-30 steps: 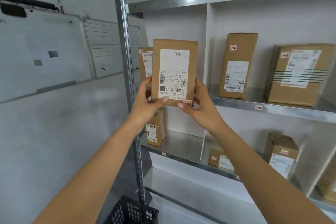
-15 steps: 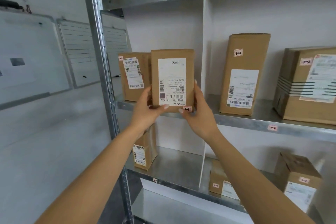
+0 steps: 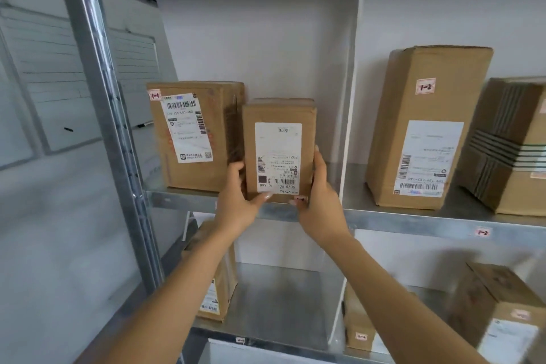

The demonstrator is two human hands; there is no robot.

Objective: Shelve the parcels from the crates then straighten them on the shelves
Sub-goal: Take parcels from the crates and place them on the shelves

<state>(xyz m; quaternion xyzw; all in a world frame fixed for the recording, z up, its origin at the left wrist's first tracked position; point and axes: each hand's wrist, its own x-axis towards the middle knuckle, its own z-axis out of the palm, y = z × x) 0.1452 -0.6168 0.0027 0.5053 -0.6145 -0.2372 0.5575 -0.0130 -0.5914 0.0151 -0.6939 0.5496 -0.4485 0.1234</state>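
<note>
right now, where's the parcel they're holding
Head view: the parcel stands upright at the front edge of the shelf, left bay, right of a bigger box, held low between left hand and right hand.

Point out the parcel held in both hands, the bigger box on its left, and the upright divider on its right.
Held parcel (image 3: 277, 139): head view, on its white label.
Bigger box (image 3: 187, 127): head view, on its slanted label.
Upright divider (image 3: 355, 68): head view, on its front edge.

Stockroom: steel shelves (image 3: 413, 220), labelled parcels (image 3: 425, 127).
</note>
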